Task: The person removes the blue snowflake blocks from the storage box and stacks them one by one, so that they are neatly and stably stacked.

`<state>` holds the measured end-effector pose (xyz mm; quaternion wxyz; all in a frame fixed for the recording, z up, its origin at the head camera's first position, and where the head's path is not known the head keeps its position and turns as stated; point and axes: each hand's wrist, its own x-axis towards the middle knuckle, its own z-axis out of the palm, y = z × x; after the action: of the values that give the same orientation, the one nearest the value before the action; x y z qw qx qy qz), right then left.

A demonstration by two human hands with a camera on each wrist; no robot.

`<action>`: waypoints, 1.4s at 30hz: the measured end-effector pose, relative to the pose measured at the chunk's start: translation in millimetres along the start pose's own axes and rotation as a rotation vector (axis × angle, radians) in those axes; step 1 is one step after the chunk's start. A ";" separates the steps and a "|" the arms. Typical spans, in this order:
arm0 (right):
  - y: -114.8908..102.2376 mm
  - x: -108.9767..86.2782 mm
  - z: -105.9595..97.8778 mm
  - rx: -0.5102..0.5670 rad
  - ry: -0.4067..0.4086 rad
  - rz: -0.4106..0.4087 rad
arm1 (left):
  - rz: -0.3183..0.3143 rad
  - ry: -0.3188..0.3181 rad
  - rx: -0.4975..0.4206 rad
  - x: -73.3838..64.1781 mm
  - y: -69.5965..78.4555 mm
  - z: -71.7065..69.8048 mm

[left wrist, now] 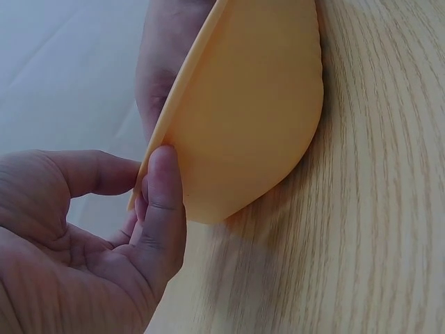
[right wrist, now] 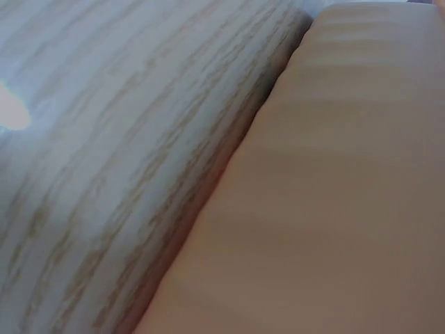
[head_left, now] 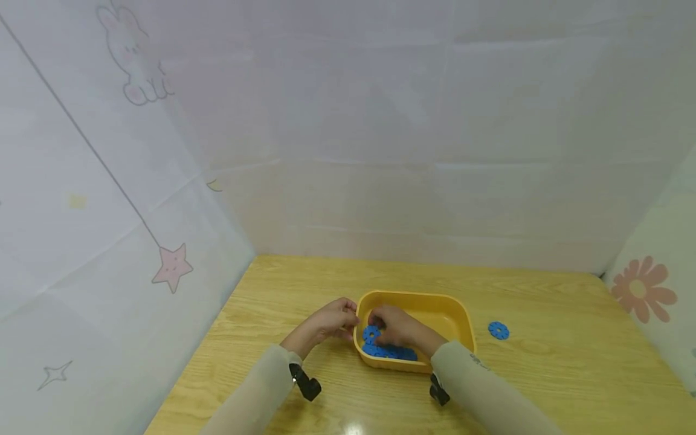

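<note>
A yellow plastic basin (head_left: 435,297) stands on the table with several blue flower-shaped discs (head_left: 405,354) gathered at its near left. My left hand (head_left: 338,318) pinches the basin's left rim; in the left wrist view its thumb and fingers (left wrist: 164,181) lie on either side of the edge. Inside the basin, my right hand (head_left: 399,326) reaches down with bent fingers and pinches one blue disc (head_left: 371,334), its face turned up. The basin's outer wall (right wrist: 334,209) fills much of the right wrist view, where the right hand is hidden.
One loose blue disc (head_left: 498,330) lies on the wooden table (head_left: 565,362) to the right of the basin. A pale printed cloth (head_left: 348,121) hangs behind the table and along both sides. Black wrist straps (head_left: 307,383) sit over the sleeves.
</note>
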<state>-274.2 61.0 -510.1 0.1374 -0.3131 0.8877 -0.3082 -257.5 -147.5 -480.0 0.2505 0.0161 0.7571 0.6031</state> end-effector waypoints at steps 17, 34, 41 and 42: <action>4.5 -0.2 3.4 0.033 -0.016 0.024 | 0.012 -0.015 0.004 0.8 -2.2 -1.1; -0.8 -0.2 1.8 0.073 -0.013 0.076 | 0.018 -0.021 0.004 0.1 -1.9 -0.8; 1.8 0.4 4.6 0.070 0.012 0.031 | 0.021 -0.015 0.013 0.0 -2.2 -0.1; 2.7 0.3 5.9 0.059 0.017 0.019 | 0.015 -0.017 0.012 0.1 -2.4 -0.1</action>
<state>-273.1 59.8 -516.4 0.1421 -0.2978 0.8824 -0.3355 -256.9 -148.2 -482.2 0.2524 0.0282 0.7583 0.6004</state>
